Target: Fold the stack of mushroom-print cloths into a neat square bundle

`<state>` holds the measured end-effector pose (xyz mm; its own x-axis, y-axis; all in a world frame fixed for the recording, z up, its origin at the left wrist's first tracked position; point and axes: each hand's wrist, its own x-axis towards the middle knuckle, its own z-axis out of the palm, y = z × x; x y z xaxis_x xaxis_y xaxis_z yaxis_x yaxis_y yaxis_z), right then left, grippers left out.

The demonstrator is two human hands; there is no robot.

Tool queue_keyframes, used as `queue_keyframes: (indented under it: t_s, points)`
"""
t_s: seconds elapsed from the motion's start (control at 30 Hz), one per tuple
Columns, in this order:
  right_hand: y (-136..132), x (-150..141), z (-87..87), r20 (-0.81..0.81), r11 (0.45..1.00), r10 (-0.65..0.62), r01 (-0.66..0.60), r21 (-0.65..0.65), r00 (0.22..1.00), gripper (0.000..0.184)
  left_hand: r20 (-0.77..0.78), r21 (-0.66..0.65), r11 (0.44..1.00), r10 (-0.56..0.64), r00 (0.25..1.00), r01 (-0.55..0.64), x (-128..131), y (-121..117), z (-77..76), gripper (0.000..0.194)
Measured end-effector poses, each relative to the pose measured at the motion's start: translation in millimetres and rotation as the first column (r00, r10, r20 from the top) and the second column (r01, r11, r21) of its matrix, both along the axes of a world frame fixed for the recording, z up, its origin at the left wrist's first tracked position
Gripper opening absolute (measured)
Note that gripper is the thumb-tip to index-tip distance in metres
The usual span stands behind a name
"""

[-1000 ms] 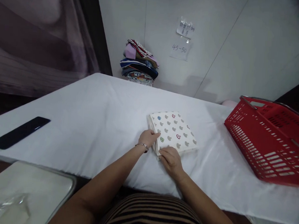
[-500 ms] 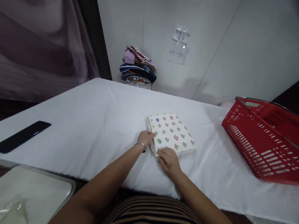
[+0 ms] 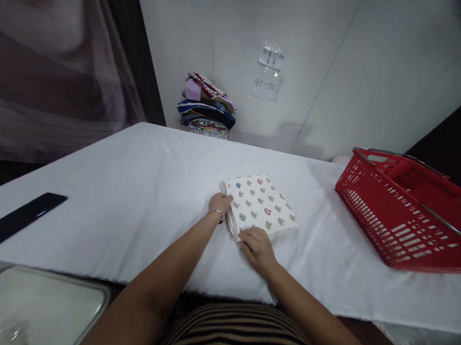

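A folded white cloth (image 3: 260,204) with grey, red, blue and green mushroom-like prints lies on the white-covered table (image 3: 136,187). My left hand (image 3: 220,203), with a bracelet at the wrist, pinches the cloth's left edge between thumb and fingers. At the near left corner, my right hand (image 3: 256,246) grips the layers, its fingers curled over the top. The cloth's layers show along its left side. My right thumb is partly hidden.
To the right stands a red plastic basket (image 3: 399,219) with metal handles. A stack of folded clothes (image 3: 208,106) sits behind the far table edge, by the wall. A black flat object (image 3: 20,219) lies at the left. Below it is a pale tray-like surface (image 3: 50,302).
My left hand has slid a little farther up the cloth's left edge. My right hand stays at the near corner. The whole view has shifted slightly.
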<state>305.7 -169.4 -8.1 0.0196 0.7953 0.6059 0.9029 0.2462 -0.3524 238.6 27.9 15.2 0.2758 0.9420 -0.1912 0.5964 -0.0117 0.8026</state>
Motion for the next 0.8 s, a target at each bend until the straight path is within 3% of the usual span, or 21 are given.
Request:
queue_keyframes:
  t_s: [0.2,0.37,0.63,0.8]
  points:
    - [1,-2,2.6,0.013,0.999,-0.014,0.014,-0.052,1.000,0.019,-0.050,0.031,0.999,-0.034,0.998,0.036,11,19,1.2,0.031]
    - [2,-3,5.4,0.029,0.997,-0.026,0.029,-0.076,0.999,0.021,-0.099,0.070,0.998,0.009,0.995,-0.002,20,34,-0.6,0.023]
    - [4,-2,1.8,0.061,0.997,-0.025,0.030,-0.070,0.998,0.023,-0.130,0.035,0.999,-0.025,0.991,0.030,19,44,-8.8,0.023]
    - [5,-3,1.5,0.086,0.995,-0.032,0.040,-0.092,0.996,0.024,-0.157,0.052,0.996,-0.065,0.985,0.074,19,46,-2.0,0.023]
